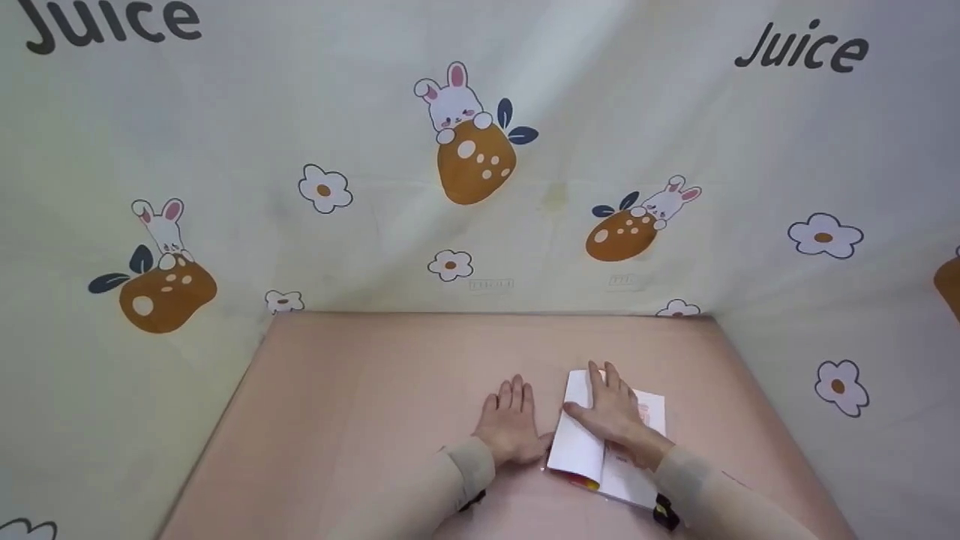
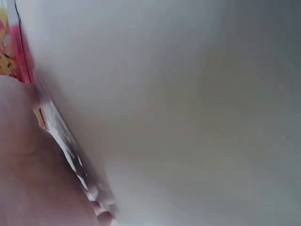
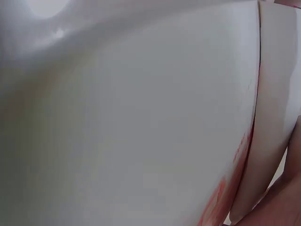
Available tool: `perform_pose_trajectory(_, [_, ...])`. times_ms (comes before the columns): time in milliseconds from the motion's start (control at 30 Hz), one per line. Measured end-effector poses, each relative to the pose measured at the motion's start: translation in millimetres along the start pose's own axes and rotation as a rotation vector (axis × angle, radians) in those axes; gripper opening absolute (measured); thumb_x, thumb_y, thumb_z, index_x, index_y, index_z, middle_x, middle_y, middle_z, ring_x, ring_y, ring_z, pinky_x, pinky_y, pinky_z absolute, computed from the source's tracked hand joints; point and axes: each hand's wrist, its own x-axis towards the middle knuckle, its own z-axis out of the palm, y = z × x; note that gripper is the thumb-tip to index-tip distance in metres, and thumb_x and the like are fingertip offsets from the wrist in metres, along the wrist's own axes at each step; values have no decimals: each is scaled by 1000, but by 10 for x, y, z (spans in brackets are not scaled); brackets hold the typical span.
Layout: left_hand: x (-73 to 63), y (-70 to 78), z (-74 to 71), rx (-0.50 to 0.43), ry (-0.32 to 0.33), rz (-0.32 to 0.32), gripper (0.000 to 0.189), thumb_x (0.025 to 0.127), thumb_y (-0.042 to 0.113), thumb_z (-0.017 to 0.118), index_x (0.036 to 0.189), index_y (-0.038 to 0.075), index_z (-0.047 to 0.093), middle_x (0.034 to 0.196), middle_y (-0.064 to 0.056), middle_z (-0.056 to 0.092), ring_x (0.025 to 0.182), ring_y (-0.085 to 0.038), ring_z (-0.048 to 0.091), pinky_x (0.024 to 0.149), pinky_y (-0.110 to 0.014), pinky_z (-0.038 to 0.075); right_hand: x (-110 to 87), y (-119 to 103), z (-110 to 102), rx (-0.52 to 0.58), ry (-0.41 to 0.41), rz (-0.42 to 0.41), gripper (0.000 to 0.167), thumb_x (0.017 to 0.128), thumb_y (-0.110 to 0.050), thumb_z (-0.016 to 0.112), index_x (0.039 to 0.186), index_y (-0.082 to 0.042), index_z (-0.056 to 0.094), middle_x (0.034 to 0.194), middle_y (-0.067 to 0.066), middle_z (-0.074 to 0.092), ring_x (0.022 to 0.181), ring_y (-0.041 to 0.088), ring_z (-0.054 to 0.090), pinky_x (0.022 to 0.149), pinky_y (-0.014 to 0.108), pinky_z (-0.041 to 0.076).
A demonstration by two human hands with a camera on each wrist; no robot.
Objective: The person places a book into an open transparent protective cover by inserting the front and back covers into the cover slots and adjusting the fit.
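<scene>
A thin booklet (image 1: 576,442) with white pages lies open on the pink table, right of centre. Its left leaf curves up at the fold, and a strip of red and yellow cover (image 1: 583,480) shows beneath it. My right hand (image 1: 615,412) rests on the booklet with fingers stretched out, its thumb over the left leaf. To the left, my left hand (image 1: 510,424) lies flat with fingers straight, thumb right at the booklet's left edge. Up close in the right wrist view, the white page (image 3: 141,117) carries red print beside the fold.
The pink tabletop (image 1: 337,420) stretches to the left and behind the hands. A pale curtain (image 1: 360,97) printed with rabbits, fruit and flowers hangs at the back and both sides. Dark wrist straps (image 1: 665,512) show beneath the sleeves.
</scene>
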Motion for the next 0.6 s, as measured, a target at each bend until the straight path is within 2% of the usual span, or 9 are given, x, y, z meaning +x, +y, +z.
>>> perform_pose_trajectory(100, [-54, -26, -66, -13, -6, -22, 102, 108, 74, 45, 179, 6, 20, 191, -15, 15, 179, -34, 15, 144, -53, 19, -30, -31, -11, -23, -20, 13, 106, 97, -51, 75, 175, 1, 27, 182, 38, 18, 167, 65, 22, 137, 77, 18])
perform_pose_trajectory(267, [-133, -19, -160, -53, -29, -27, 98, 110, 71, 43, 179, 7, 20, 191, -15, 12, 180, -36, 10, 145, -57, 15, -48, -50, -20, -43, -27, 17, 106, 98, -52, 74, 176, 1, 26, 182, 38, 17, 167, 65, 22, 137, 77, 18])
perform_pose_trajectory(433, [-133, -13, -189, -84, -60, -22, 92, 113, 65, 40, 180, 7, 16, 192, -15, 8, 180, -36, 4, 145, -58, 11, -68, -43, -15, -44, -12, 16, 106, 96, -51, 75, 175, 3, 28, 181, 40, 17, 166, 65, 23, 137, 76, 18])
perform_pose_trajectory(600, [-117, -7, -196, -109, -59, -34, 86, 115, 57, 39, 180, 6, 16, 192, -14, 8, 180, -36, 4, 146, -58, 9, -67, -67, 26, -61, 16, 14, 103, 95, -49, 74, 172, 5, 32, 179, 40, 20, 164, 66, 26, 135, 79, 20])
